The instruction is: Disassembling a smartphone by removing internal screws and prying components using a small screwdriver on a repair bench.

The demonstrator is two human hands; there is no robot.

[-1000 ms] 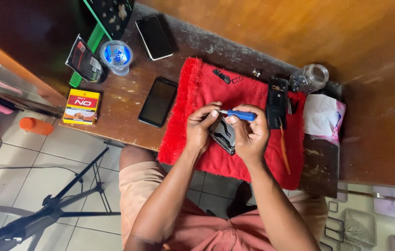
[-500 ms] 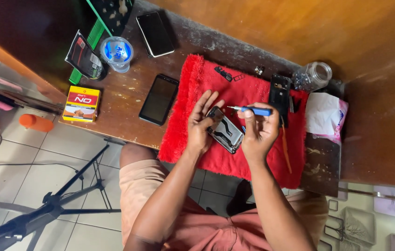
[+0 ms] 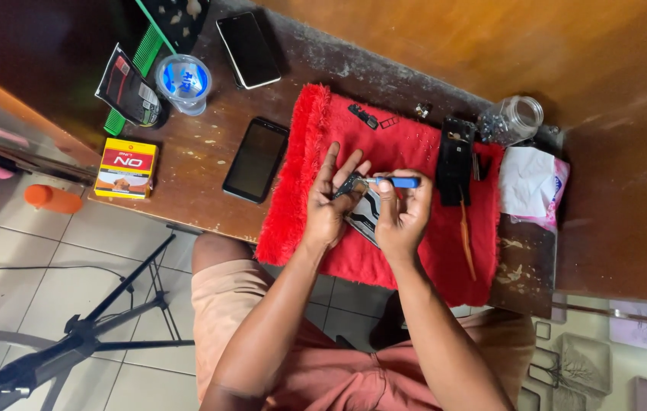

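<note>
Head view shows the small opened dark device with a grey panel (image 3: 365, 215) now resting lower on the red fluffy cloth (image 3: 415, 251) at the middle of the wooden bench (image 3: 202, 190), where half a second ago it sat tilted between the hands. The left hand (image 3: 329, 205) has fanned its fingers out and only steadies the device's left edge, while the right hand (image 3: 403, 217) keeps its fingers closed on the blue-handled screwdriver (image 3: 393, 183), whose tip has swung left onto the device's far corner. That suggests work on a screw there. The tip's contact point is hidden by fingers, and the small dark parts (image 3: 373, 119) far on the cloth are too tiny to identify.
</note>
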